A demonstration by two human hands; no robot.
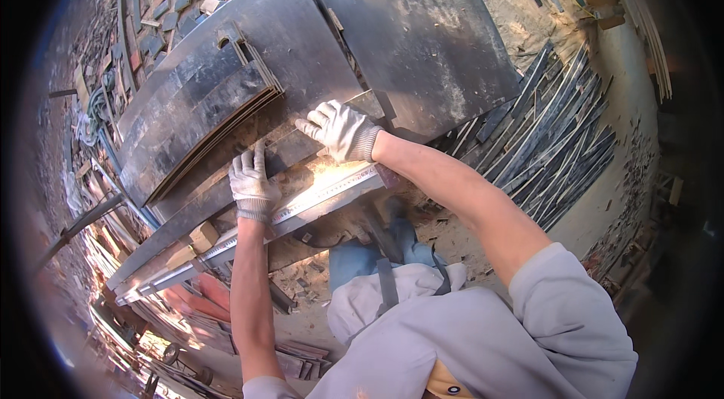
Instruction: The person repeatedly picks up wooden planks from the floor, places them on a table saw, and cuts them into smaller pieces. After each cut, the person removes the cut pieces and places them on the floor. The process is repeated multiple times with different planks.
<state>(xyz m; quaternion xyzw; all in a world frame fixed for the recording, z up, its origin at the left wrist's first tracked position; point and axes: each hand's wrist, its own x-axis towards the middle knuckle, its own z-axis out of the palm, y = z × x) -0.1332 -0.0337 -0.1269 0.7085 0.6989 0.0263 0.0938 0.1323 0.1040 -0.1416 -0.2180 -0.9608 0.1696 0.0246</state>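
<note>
My left hand point(253, 184), in a white knitted glove, lies with fingers stretched forward on a long, narrow dark strip of board point(290, 150). Further right, my right hand point(343, 131), gloved the same way, rests over this strip with its fingers apart and pointing left. Neither hand is wrapped round anything; what lies under the palms is hidden. Closer to my body, a pale metal rail with scale marks point(324, 191) runs along the bench edge, beneath my left wrist. Just beyond the left hand sits a stack of dark, thin boards point(215, 101).
A large dark panel point(422, 29) forms the work surface at the far side. Many loose strip offcuts point(558, 150) are heaped on the right. Scrap pieces point(177, 3) litter the ground far left. Small wood blocks point(204, 237) sit by the rail, left of my left forearm.
</note>
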